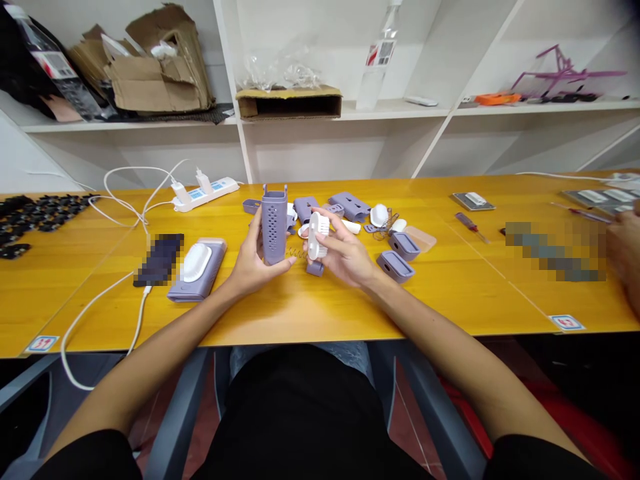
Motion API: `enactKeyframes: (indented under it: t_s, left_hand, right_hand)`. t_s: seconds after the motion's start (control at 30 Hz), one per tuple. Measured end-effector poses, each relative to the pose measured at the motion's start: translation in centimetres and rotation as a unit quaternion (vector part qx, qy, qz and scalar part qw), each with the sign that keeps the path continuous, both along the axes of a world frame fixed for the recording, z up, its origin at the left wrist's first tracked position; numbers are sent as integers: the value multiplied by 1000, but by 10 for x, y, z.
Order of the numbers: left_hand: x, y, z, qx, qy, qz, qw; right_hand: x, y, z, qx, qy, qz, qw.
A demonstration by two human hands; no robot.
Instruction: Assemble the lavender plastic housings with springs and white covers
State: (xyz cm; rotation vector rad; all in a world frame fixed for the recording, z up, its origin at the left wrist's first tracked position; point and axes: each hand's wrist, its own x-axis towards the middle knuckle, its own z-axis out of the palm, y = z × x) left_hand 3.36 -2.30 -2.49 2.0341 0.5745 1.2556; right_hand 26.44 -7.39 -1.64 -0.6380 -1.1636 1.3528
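My left hand (255, 261) grips a tall purple plastic shell (274, 223) with a perforated face, held upright above the yellow table (320, 313). My right hand (345, 255) holds a white ribbed plastic piece (317, 235) just right of the shell, fingers wrapped round it. A small metal spring (295, 253) lies on the table between the two hands. A small purple part (315, 268) sits under my right hand.
An assembled purple and white unit (196, 268) and a phone (159, 259) on a white cable lie to the left. Several loose purple and white parts (385, 230) lie behind and to the right. A power strip (206, 192), a screwdriver (471, 227) and another person's hand (625, 253) are also there.
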Motion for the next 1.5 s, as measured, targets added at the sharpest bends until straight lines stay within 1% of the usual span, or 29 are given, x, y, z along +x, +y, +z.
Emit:
enactKeyframes:
  t_s: [0.23, 0.43, 0.6, 0.83, 1.13, 1.5]
  left_hand:
    - [1, -3, -5, 5, 26, -5, 1000]
    - [2, -3, -7, 16, 32, -36, 999]
    - [1, -4, -7, -9, 36, -37, 999]
    - [2, -5, -4, -8, 40, -52, 998]
    - [1, -6, -1, 11, 58, -57, 997]
    - [-1, -5, 0, 25, 73, -60, 995]
  right_hand:
    - [-3, 0, -3, 9, 12, -61, 998]
    - [-5, -3, 2, -4, 15, -81, 997]
    - [-5, -1, 2, 21, -8, -118, 993]
    - [-7, 1, -1, 34, -13, -112, 993]
    - [-7, 2, -2, 65, -54, -154, 984]
    - [-9, 2, 0, 64, -22, -132, 989]
